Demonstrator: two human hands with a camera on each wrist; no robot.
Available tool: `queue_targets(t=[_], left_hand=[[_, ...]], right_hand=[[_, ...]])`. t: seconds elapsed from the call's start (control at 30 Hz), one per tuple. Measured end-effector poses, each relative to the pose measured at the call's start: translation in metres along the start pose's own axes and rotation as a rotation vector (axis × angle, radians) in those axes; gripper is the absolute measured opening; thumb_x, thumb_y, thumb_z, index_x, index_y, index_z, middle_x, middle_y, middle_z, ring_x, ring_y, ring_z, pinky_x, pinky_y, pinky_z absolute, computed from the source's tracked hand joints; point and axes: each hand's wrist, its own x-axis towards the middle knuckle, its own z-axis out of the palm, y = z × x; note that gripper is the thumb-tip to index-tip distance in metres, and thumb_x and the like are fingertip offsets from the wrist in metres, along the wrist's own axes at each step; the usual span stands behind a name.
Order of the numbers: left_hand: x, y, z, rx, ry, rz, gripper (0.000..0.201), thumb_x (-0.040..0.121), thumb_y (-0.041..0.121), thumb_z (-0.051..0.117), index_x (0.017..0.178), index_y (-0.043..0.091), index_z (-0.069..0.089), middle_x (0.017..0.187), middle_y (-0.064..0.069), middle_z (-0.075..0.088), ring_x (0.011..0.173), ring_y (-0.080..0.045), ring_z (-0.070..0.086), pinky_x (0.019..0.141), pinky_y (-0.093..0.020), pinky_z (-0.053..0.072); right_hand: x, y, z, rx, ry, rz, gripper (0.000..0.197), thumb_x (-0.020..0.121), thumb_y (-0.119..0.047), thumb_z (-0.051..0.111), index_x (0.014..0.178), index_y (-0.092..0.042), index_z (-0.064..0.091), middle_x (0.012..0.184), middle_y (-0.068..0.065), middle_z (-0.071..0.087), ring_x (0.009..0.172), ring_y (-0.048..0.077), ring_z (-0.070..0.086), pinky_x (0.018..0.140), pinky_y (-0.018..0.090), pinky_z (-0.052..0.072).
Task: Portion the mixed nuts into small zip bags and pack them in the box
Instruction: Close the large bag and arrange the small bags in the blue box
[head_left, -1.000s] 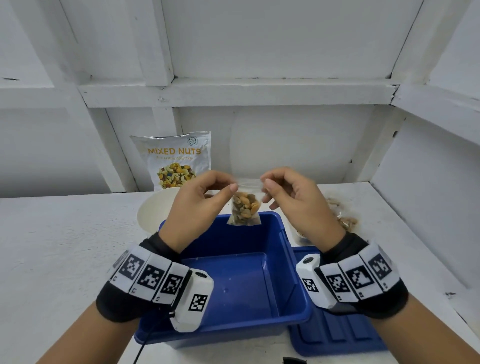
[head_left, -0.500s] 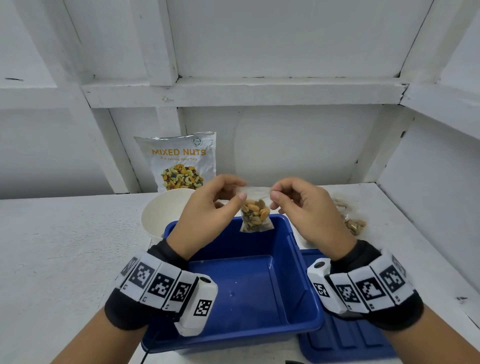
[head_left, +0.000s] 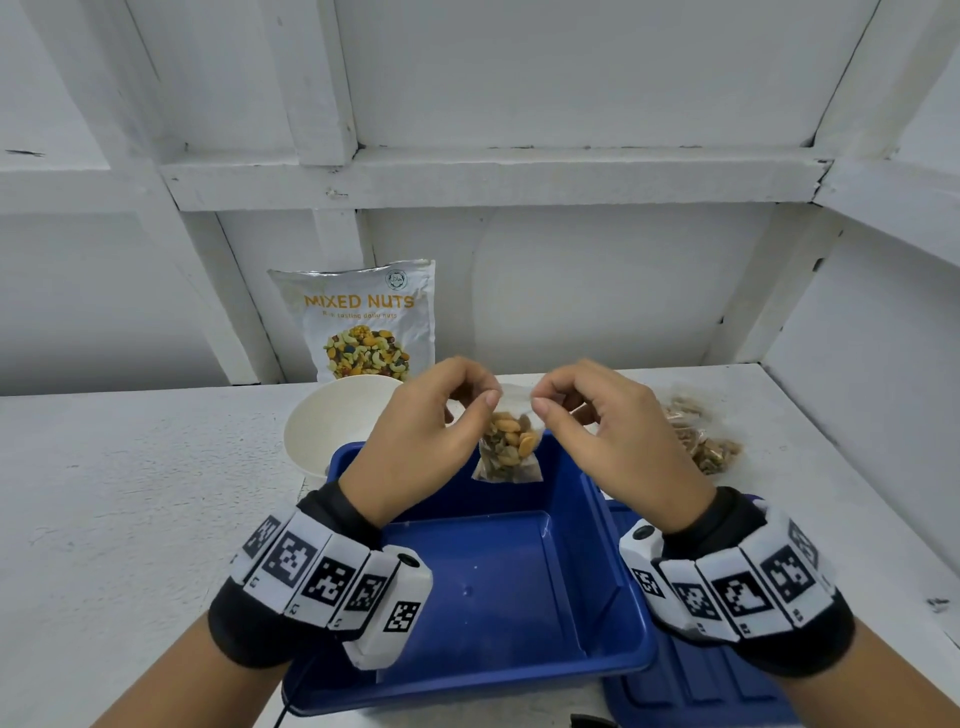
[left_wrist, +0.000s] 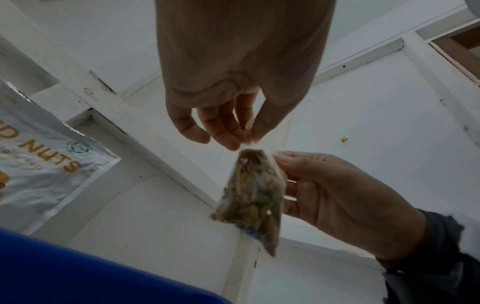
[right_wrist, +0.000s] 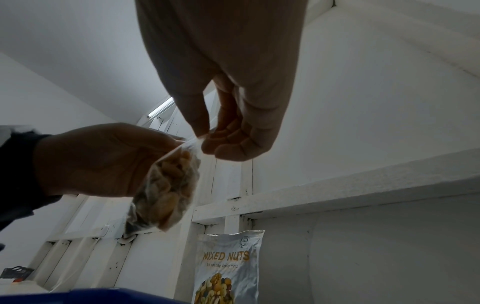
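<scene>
from the head view, both hands hold one small zip bag (head_left: 508, 446) of mixed nuts by its top strip, the left hand (head_left: 415, 441) pinching the left corner and the right hand (head_left: 615, 441) the right one. i'd say it is held up like this so the nuts settle low and the seal can be pressed shut. the bag hangs straight below the two pinches, over the far end of the blue box (head_left: 498, 582), so a drop would land inside. both wrists are raised and bent, knuckles up, fingers curled in toward each other. beyond the grip stands the mixed nuts pouch (head_left: 363, 319), with a white bowl (head_left: 332, 431) before it; out past the right hand lie more filled bags (head_left: 698, 441).

from the left wrist view, the thumb and fingers (left_wrist: 228, 131) close on the clear top edge, the nuts hanging just below; the right hand (left_wrist: 337, 191) is beside the bag.

from the right wrist view, thumb and fingertips (right_wrist: 226, 144) nip the strip, the bag (right_wrist: 168, 189) sagging down towards the left hand (right_wrist: 98, 160).
</scene>
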Motion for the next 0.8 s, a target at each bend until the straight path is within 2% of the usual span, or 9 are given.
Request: queue_targets(t=[0.03,0.1,0.23,0.3,0.4,0.5,0.63,0.8], left_hand=[[0.0004,-0.0002,-0.0013,0.001,-0.023,0.006,0.003,0.084,0.032,0.051,0.082,0.033,0.054,0.079,0.015,0.059,0.077,-0.001,0.055,0.064,-0.010,0.040],[0.0008,-0.0008,-0.0035,0.040,-0.048,0.064,0.012,0.082,0.039,0.050,0.085,0.030,0.057,0.080,0.013,0.061,0.077,-0.004,0.055,0.064,-0.009,0.039],[0.0015,-0.0025,-0.0039,0.124,-0.055,0.178,0.015,0.084,0.030,0.050,0.081,0.020,0.061,0.074,0.019,0.054,0.073,-0.002,0.050,0.066,-0.004,0.035],[0.0016,-0.0034,-0.0029,0.173,-0.041,0.219,0.019,0.085,0.027,0.050,0.081,0.014,0.063,0.074,0.022,0.049,0.071,-0.003,0.048,0.066,-0.009,0.037],[0.0013,-0.0033,-0.0022,0.217,-0.013,0.261,0.020,0.085,0.024,0.050,0.080,0.009,0.063,0.073,0.011,0.053,0.070,-0.006,0.048,0.065,-0.023,0.041],[0.0017,-0.0014,-0.0012,0.197,-0.024,0.255,0.019,0.086,0.023,0.050,0.081,0.009,0.063,0.074,0.005,0.057,0.070,-0.008,0.049,0.065,-0.024,0.042],[0.0028,-0.0006,0.0010,0.183,-0.062,0.232,0.020,0.086,0.029,0.052,0.089,0.012,0.063,0.078,0.003,0.061,0.072,-0.010,0.052,0.066,-0.024,0.043],[0.0046,-0.0022,0.0037,0.213,-0.061,0.271,0.017,0.087,0.025,0.051,0.080,0.012,0.061,0.075,0.009,0.054,0.070,-0.005,0.045,0.063,-0.031,0.043]], right_hand=[[0.0002,0.0003,0.0000,-0.005,-0.001,-0.009,0.009,0.083,-0.017,0.055,0.082,-0.014,0.063,0.077,-0.008,0.058,0.076,0.005,0.054,0.064,0.015,0.046],[-0.0007,0.0014,0.0002,-0.016,-0.008,-0.024,0.008,0.084,-0.016,0.055,0.082,-0.014,0.063,0.077,-0.008,0.058,0.075,0.005,0.054,0.063,0.016,0.046],[-0.0022,0.0035,0.0008,-0.034,-0.028,-0.044,0.009,0.086,-0.016,0.056,0.082,-0.013,0.063,0.076,-0.007,0.057,0.075,0.005,0.053,0.064,0.017,0.045],[-0.0027,0.0048,0.0007,-0.038,-0.032,-0.056,0.009,0.086,-0.017,0.055,0.082,-0.013,0.063,0.075,-0.010,0.055,0.075,0.003,0.052,0.064,0.016,0.045],[-0.0035,0.0050,0.0013,-0.044,-0.030,-0.090,0.015,0.088,-0.023,0.052,0.081,-0.013,0.062,0.075,-0.014,0.052,0.075,0.002,0.051,0.063,0.013,0.044],[-0.0033,0.0048,0.0010,-0.037,-0.023,-0.097,0.019,0.087,-0.024,0.049,0.081,-0.012,0.061,0.074,-0.017,0.050,0.073,0.003,0.051,0.062,0.011,0.042],[-0.0033,0.0052,0.0007,-0.036,-0.027,-0.095,0.010,0.087,-0.015,0.054,0.080,-0.013,0.060,0.073,-0.020,0.048,0.069,-0.003,0.048,0.061,0.007,0.039],[-0.0064,0.0052,0.0019,-0.036,-0.044,-0.082,0.009,0.086,-0.013,0.055,0.082,-0.011,0.062,0.073,-0.011,0.053,0.070,0.000,0.050,0.063,0.007,0.039]])
